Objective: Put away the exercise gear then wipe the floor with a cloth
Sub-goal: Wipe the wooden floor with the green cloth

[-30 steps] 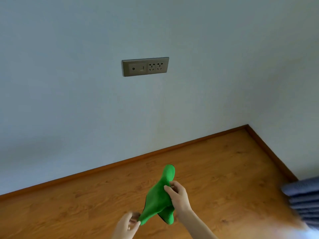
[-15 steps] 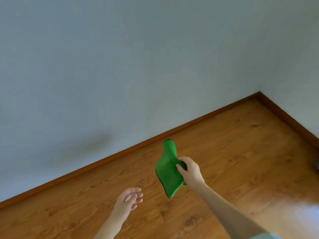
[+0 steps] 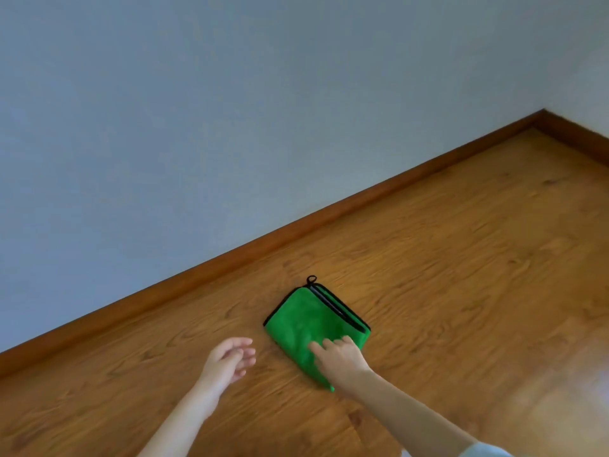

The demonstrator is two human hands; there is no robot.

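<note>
Green cloth (image 3: 309, 321) now down on floor (image 3: 461, 258), right hand (image 3: 341, 357) flat atop, left hand (image 3: 229, 359) loose.

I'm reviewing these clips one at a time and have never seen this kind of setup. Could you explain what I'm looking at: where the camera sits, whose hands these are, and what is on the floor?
There is no machine here. A person wears one wide-angle camera on the head, looking forward and down, so the two bare arms entering from the bottom are their own. The surface is a wooden floor meeting a pale wall along a brown skirting board. A folded green cloth with black edging lies flat on the floor. The right hand rests on the cloth's near end, fingers fairly straight. The left hand hovers beside it, relaxed and holding nothing. No exercise gear is in view.
</note>
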